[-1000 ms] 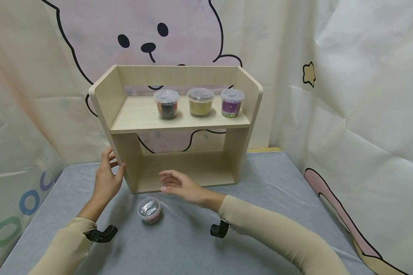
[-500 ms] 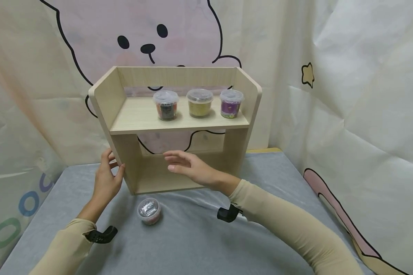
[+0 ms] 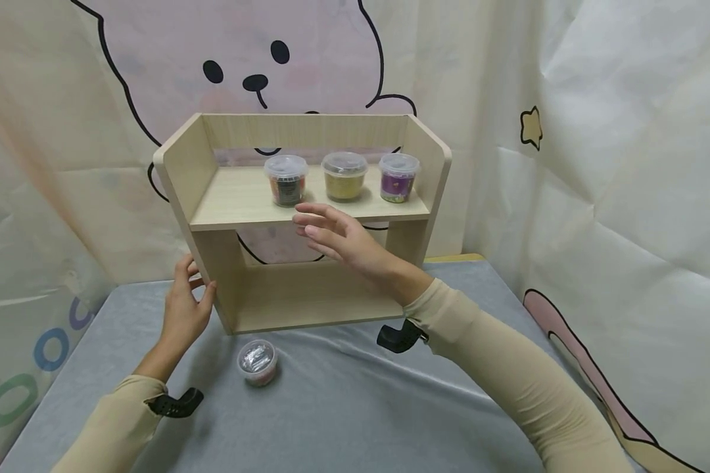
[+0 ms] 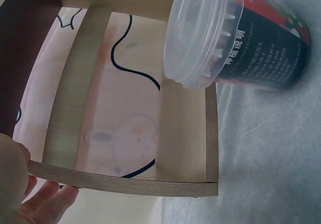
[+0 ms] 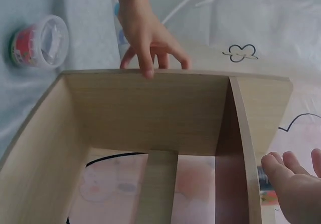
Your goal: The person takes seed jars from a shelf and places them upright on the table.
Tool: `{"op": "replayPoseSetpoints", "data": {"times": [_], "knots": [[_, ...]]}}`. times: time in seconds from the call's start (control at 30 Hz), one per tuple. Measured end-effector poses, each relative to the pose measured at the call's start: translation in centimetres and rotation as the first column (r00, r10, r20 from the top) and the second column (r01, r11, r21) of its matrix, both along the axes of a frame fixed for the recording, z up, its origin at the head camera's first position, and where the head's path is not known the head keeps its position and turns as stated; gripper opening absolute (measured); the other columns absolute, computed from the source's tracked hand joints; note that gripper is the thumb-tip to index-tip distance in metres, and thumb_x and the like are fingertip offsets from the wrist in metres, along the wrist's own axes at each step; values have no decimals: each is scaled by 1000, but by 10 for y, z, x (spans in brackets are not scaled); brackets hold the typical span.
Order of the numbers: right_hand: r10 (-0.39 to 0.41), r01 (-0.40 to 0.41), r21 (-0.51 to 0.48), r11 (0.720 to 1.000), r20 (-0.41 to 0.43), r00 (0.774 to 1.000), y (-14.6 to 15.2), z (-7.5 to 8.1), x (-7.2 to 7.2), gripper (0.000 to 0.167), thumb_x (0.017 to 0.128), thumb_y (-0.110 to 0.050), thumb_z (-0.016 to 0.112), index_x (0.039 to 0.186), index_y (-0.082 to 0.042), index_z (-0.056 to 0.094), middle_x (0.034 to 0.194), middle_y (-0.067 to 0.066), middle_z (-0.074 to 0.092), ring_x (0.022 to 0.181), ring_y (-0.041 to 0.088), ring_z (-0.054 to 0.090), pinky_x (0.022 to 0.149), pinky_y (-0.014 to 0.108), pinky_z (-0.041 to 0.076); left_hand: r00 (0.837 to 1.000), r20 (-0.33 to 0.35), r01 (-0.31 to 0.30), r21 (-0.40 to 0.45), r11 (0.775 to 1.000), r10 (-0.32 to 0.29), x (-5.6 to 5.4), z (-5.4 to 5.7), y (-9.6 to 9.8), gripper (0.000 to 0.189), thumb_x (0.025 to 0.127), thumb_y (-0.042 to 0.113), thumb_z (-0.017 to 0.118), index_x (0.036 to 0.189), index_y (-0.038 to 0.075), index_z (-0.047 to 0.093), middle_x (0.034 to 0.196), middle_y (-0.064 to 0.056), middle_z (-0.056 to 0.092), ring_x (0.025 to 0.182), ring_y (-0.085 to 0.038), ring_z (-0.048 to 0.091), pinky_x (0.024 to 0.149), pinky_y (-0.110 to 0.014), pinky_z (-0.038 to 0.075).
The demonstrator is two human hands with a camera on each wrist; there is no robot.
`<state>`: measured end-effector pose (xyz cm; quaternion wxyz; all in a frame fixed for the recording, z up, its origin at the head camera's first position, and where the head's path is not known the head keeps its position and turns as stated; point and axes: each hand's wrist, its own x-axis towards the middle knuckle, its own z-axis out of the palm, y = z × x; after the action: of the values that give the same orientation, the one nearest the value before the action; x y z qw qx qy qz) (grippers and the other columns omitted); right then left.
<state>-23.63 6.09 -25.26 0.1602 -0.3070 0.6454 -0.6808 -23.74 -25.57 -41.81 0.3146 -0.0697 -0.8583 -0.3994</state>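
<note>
My left hand holds the left side panel of the pale wooden shelf, thumb at the front edge and fingertips on the outer face. Raised before the upper board, my right hand has its fingers spread and holds nothing. Just behind its fingertips stands a lidded cup with a dark label. A yellowish cup and a purple cup stand to its right on the same board. On the cloth before the shelf sits another clear-lidded cup, its dark printed side large in the left wrist view.
A grey-blue cloth covers the table. Behind the shelf hangs a curtain with cartoon drawings, and more curtain encloses both sides. Each wrist wears a black strap device.
My right hand has risen from beside the cup on the cloth, past the lower compartment, up to the upper board. The left hand and the cups stay where they were.
</note>
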Motion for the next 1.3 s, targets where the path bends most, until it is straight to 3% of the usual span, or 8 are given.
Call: {"op": "replayPoseSetpoints", "data": {"times": [0.2,0.67,0.9,1.3], "knots": [[-10,10,-32,999,-13,1000,5,11,-9,52,107,-9,41,156,-2,28,161,25,32,152,40,31,127,47,29,1000,4,1,0,1000,-1,1,0,1,64,94,-6,59,150,9,33,127,-30,58,108,-54,65,86,-66,54],[-107,107,-13,994,0,994,5,26,-32,54,107,-17,45,158,-7,28,165,19,29,155,33,28,129,42,24,1000,14,5,2,1000,-5,0,1,1,64,95,-6,59,151,11,33,128,-31,58,109,-54,64,89,-67,54],[-125,125,17,992,28,992,0,29,-42,58,106,-21,49,159,-14,28,167,11,24,157,23,23,130,40,22,1000,17,0,-9,1000,0,0,2,1,64,95,-6,59,150,11,33,128,-31,58,109,-54,65,86,-67,55],[-130,126,40,991,111,985,-13,32,-57,67,105,-24,53,163,-20,19,170,9,16,159,21,16,130,36,20,1000,16,4,-16,1000,-3,0,2,0,65,94,-6,60,151,11,32,128,-31,58,109,-55,64,87,-68,54]]}}
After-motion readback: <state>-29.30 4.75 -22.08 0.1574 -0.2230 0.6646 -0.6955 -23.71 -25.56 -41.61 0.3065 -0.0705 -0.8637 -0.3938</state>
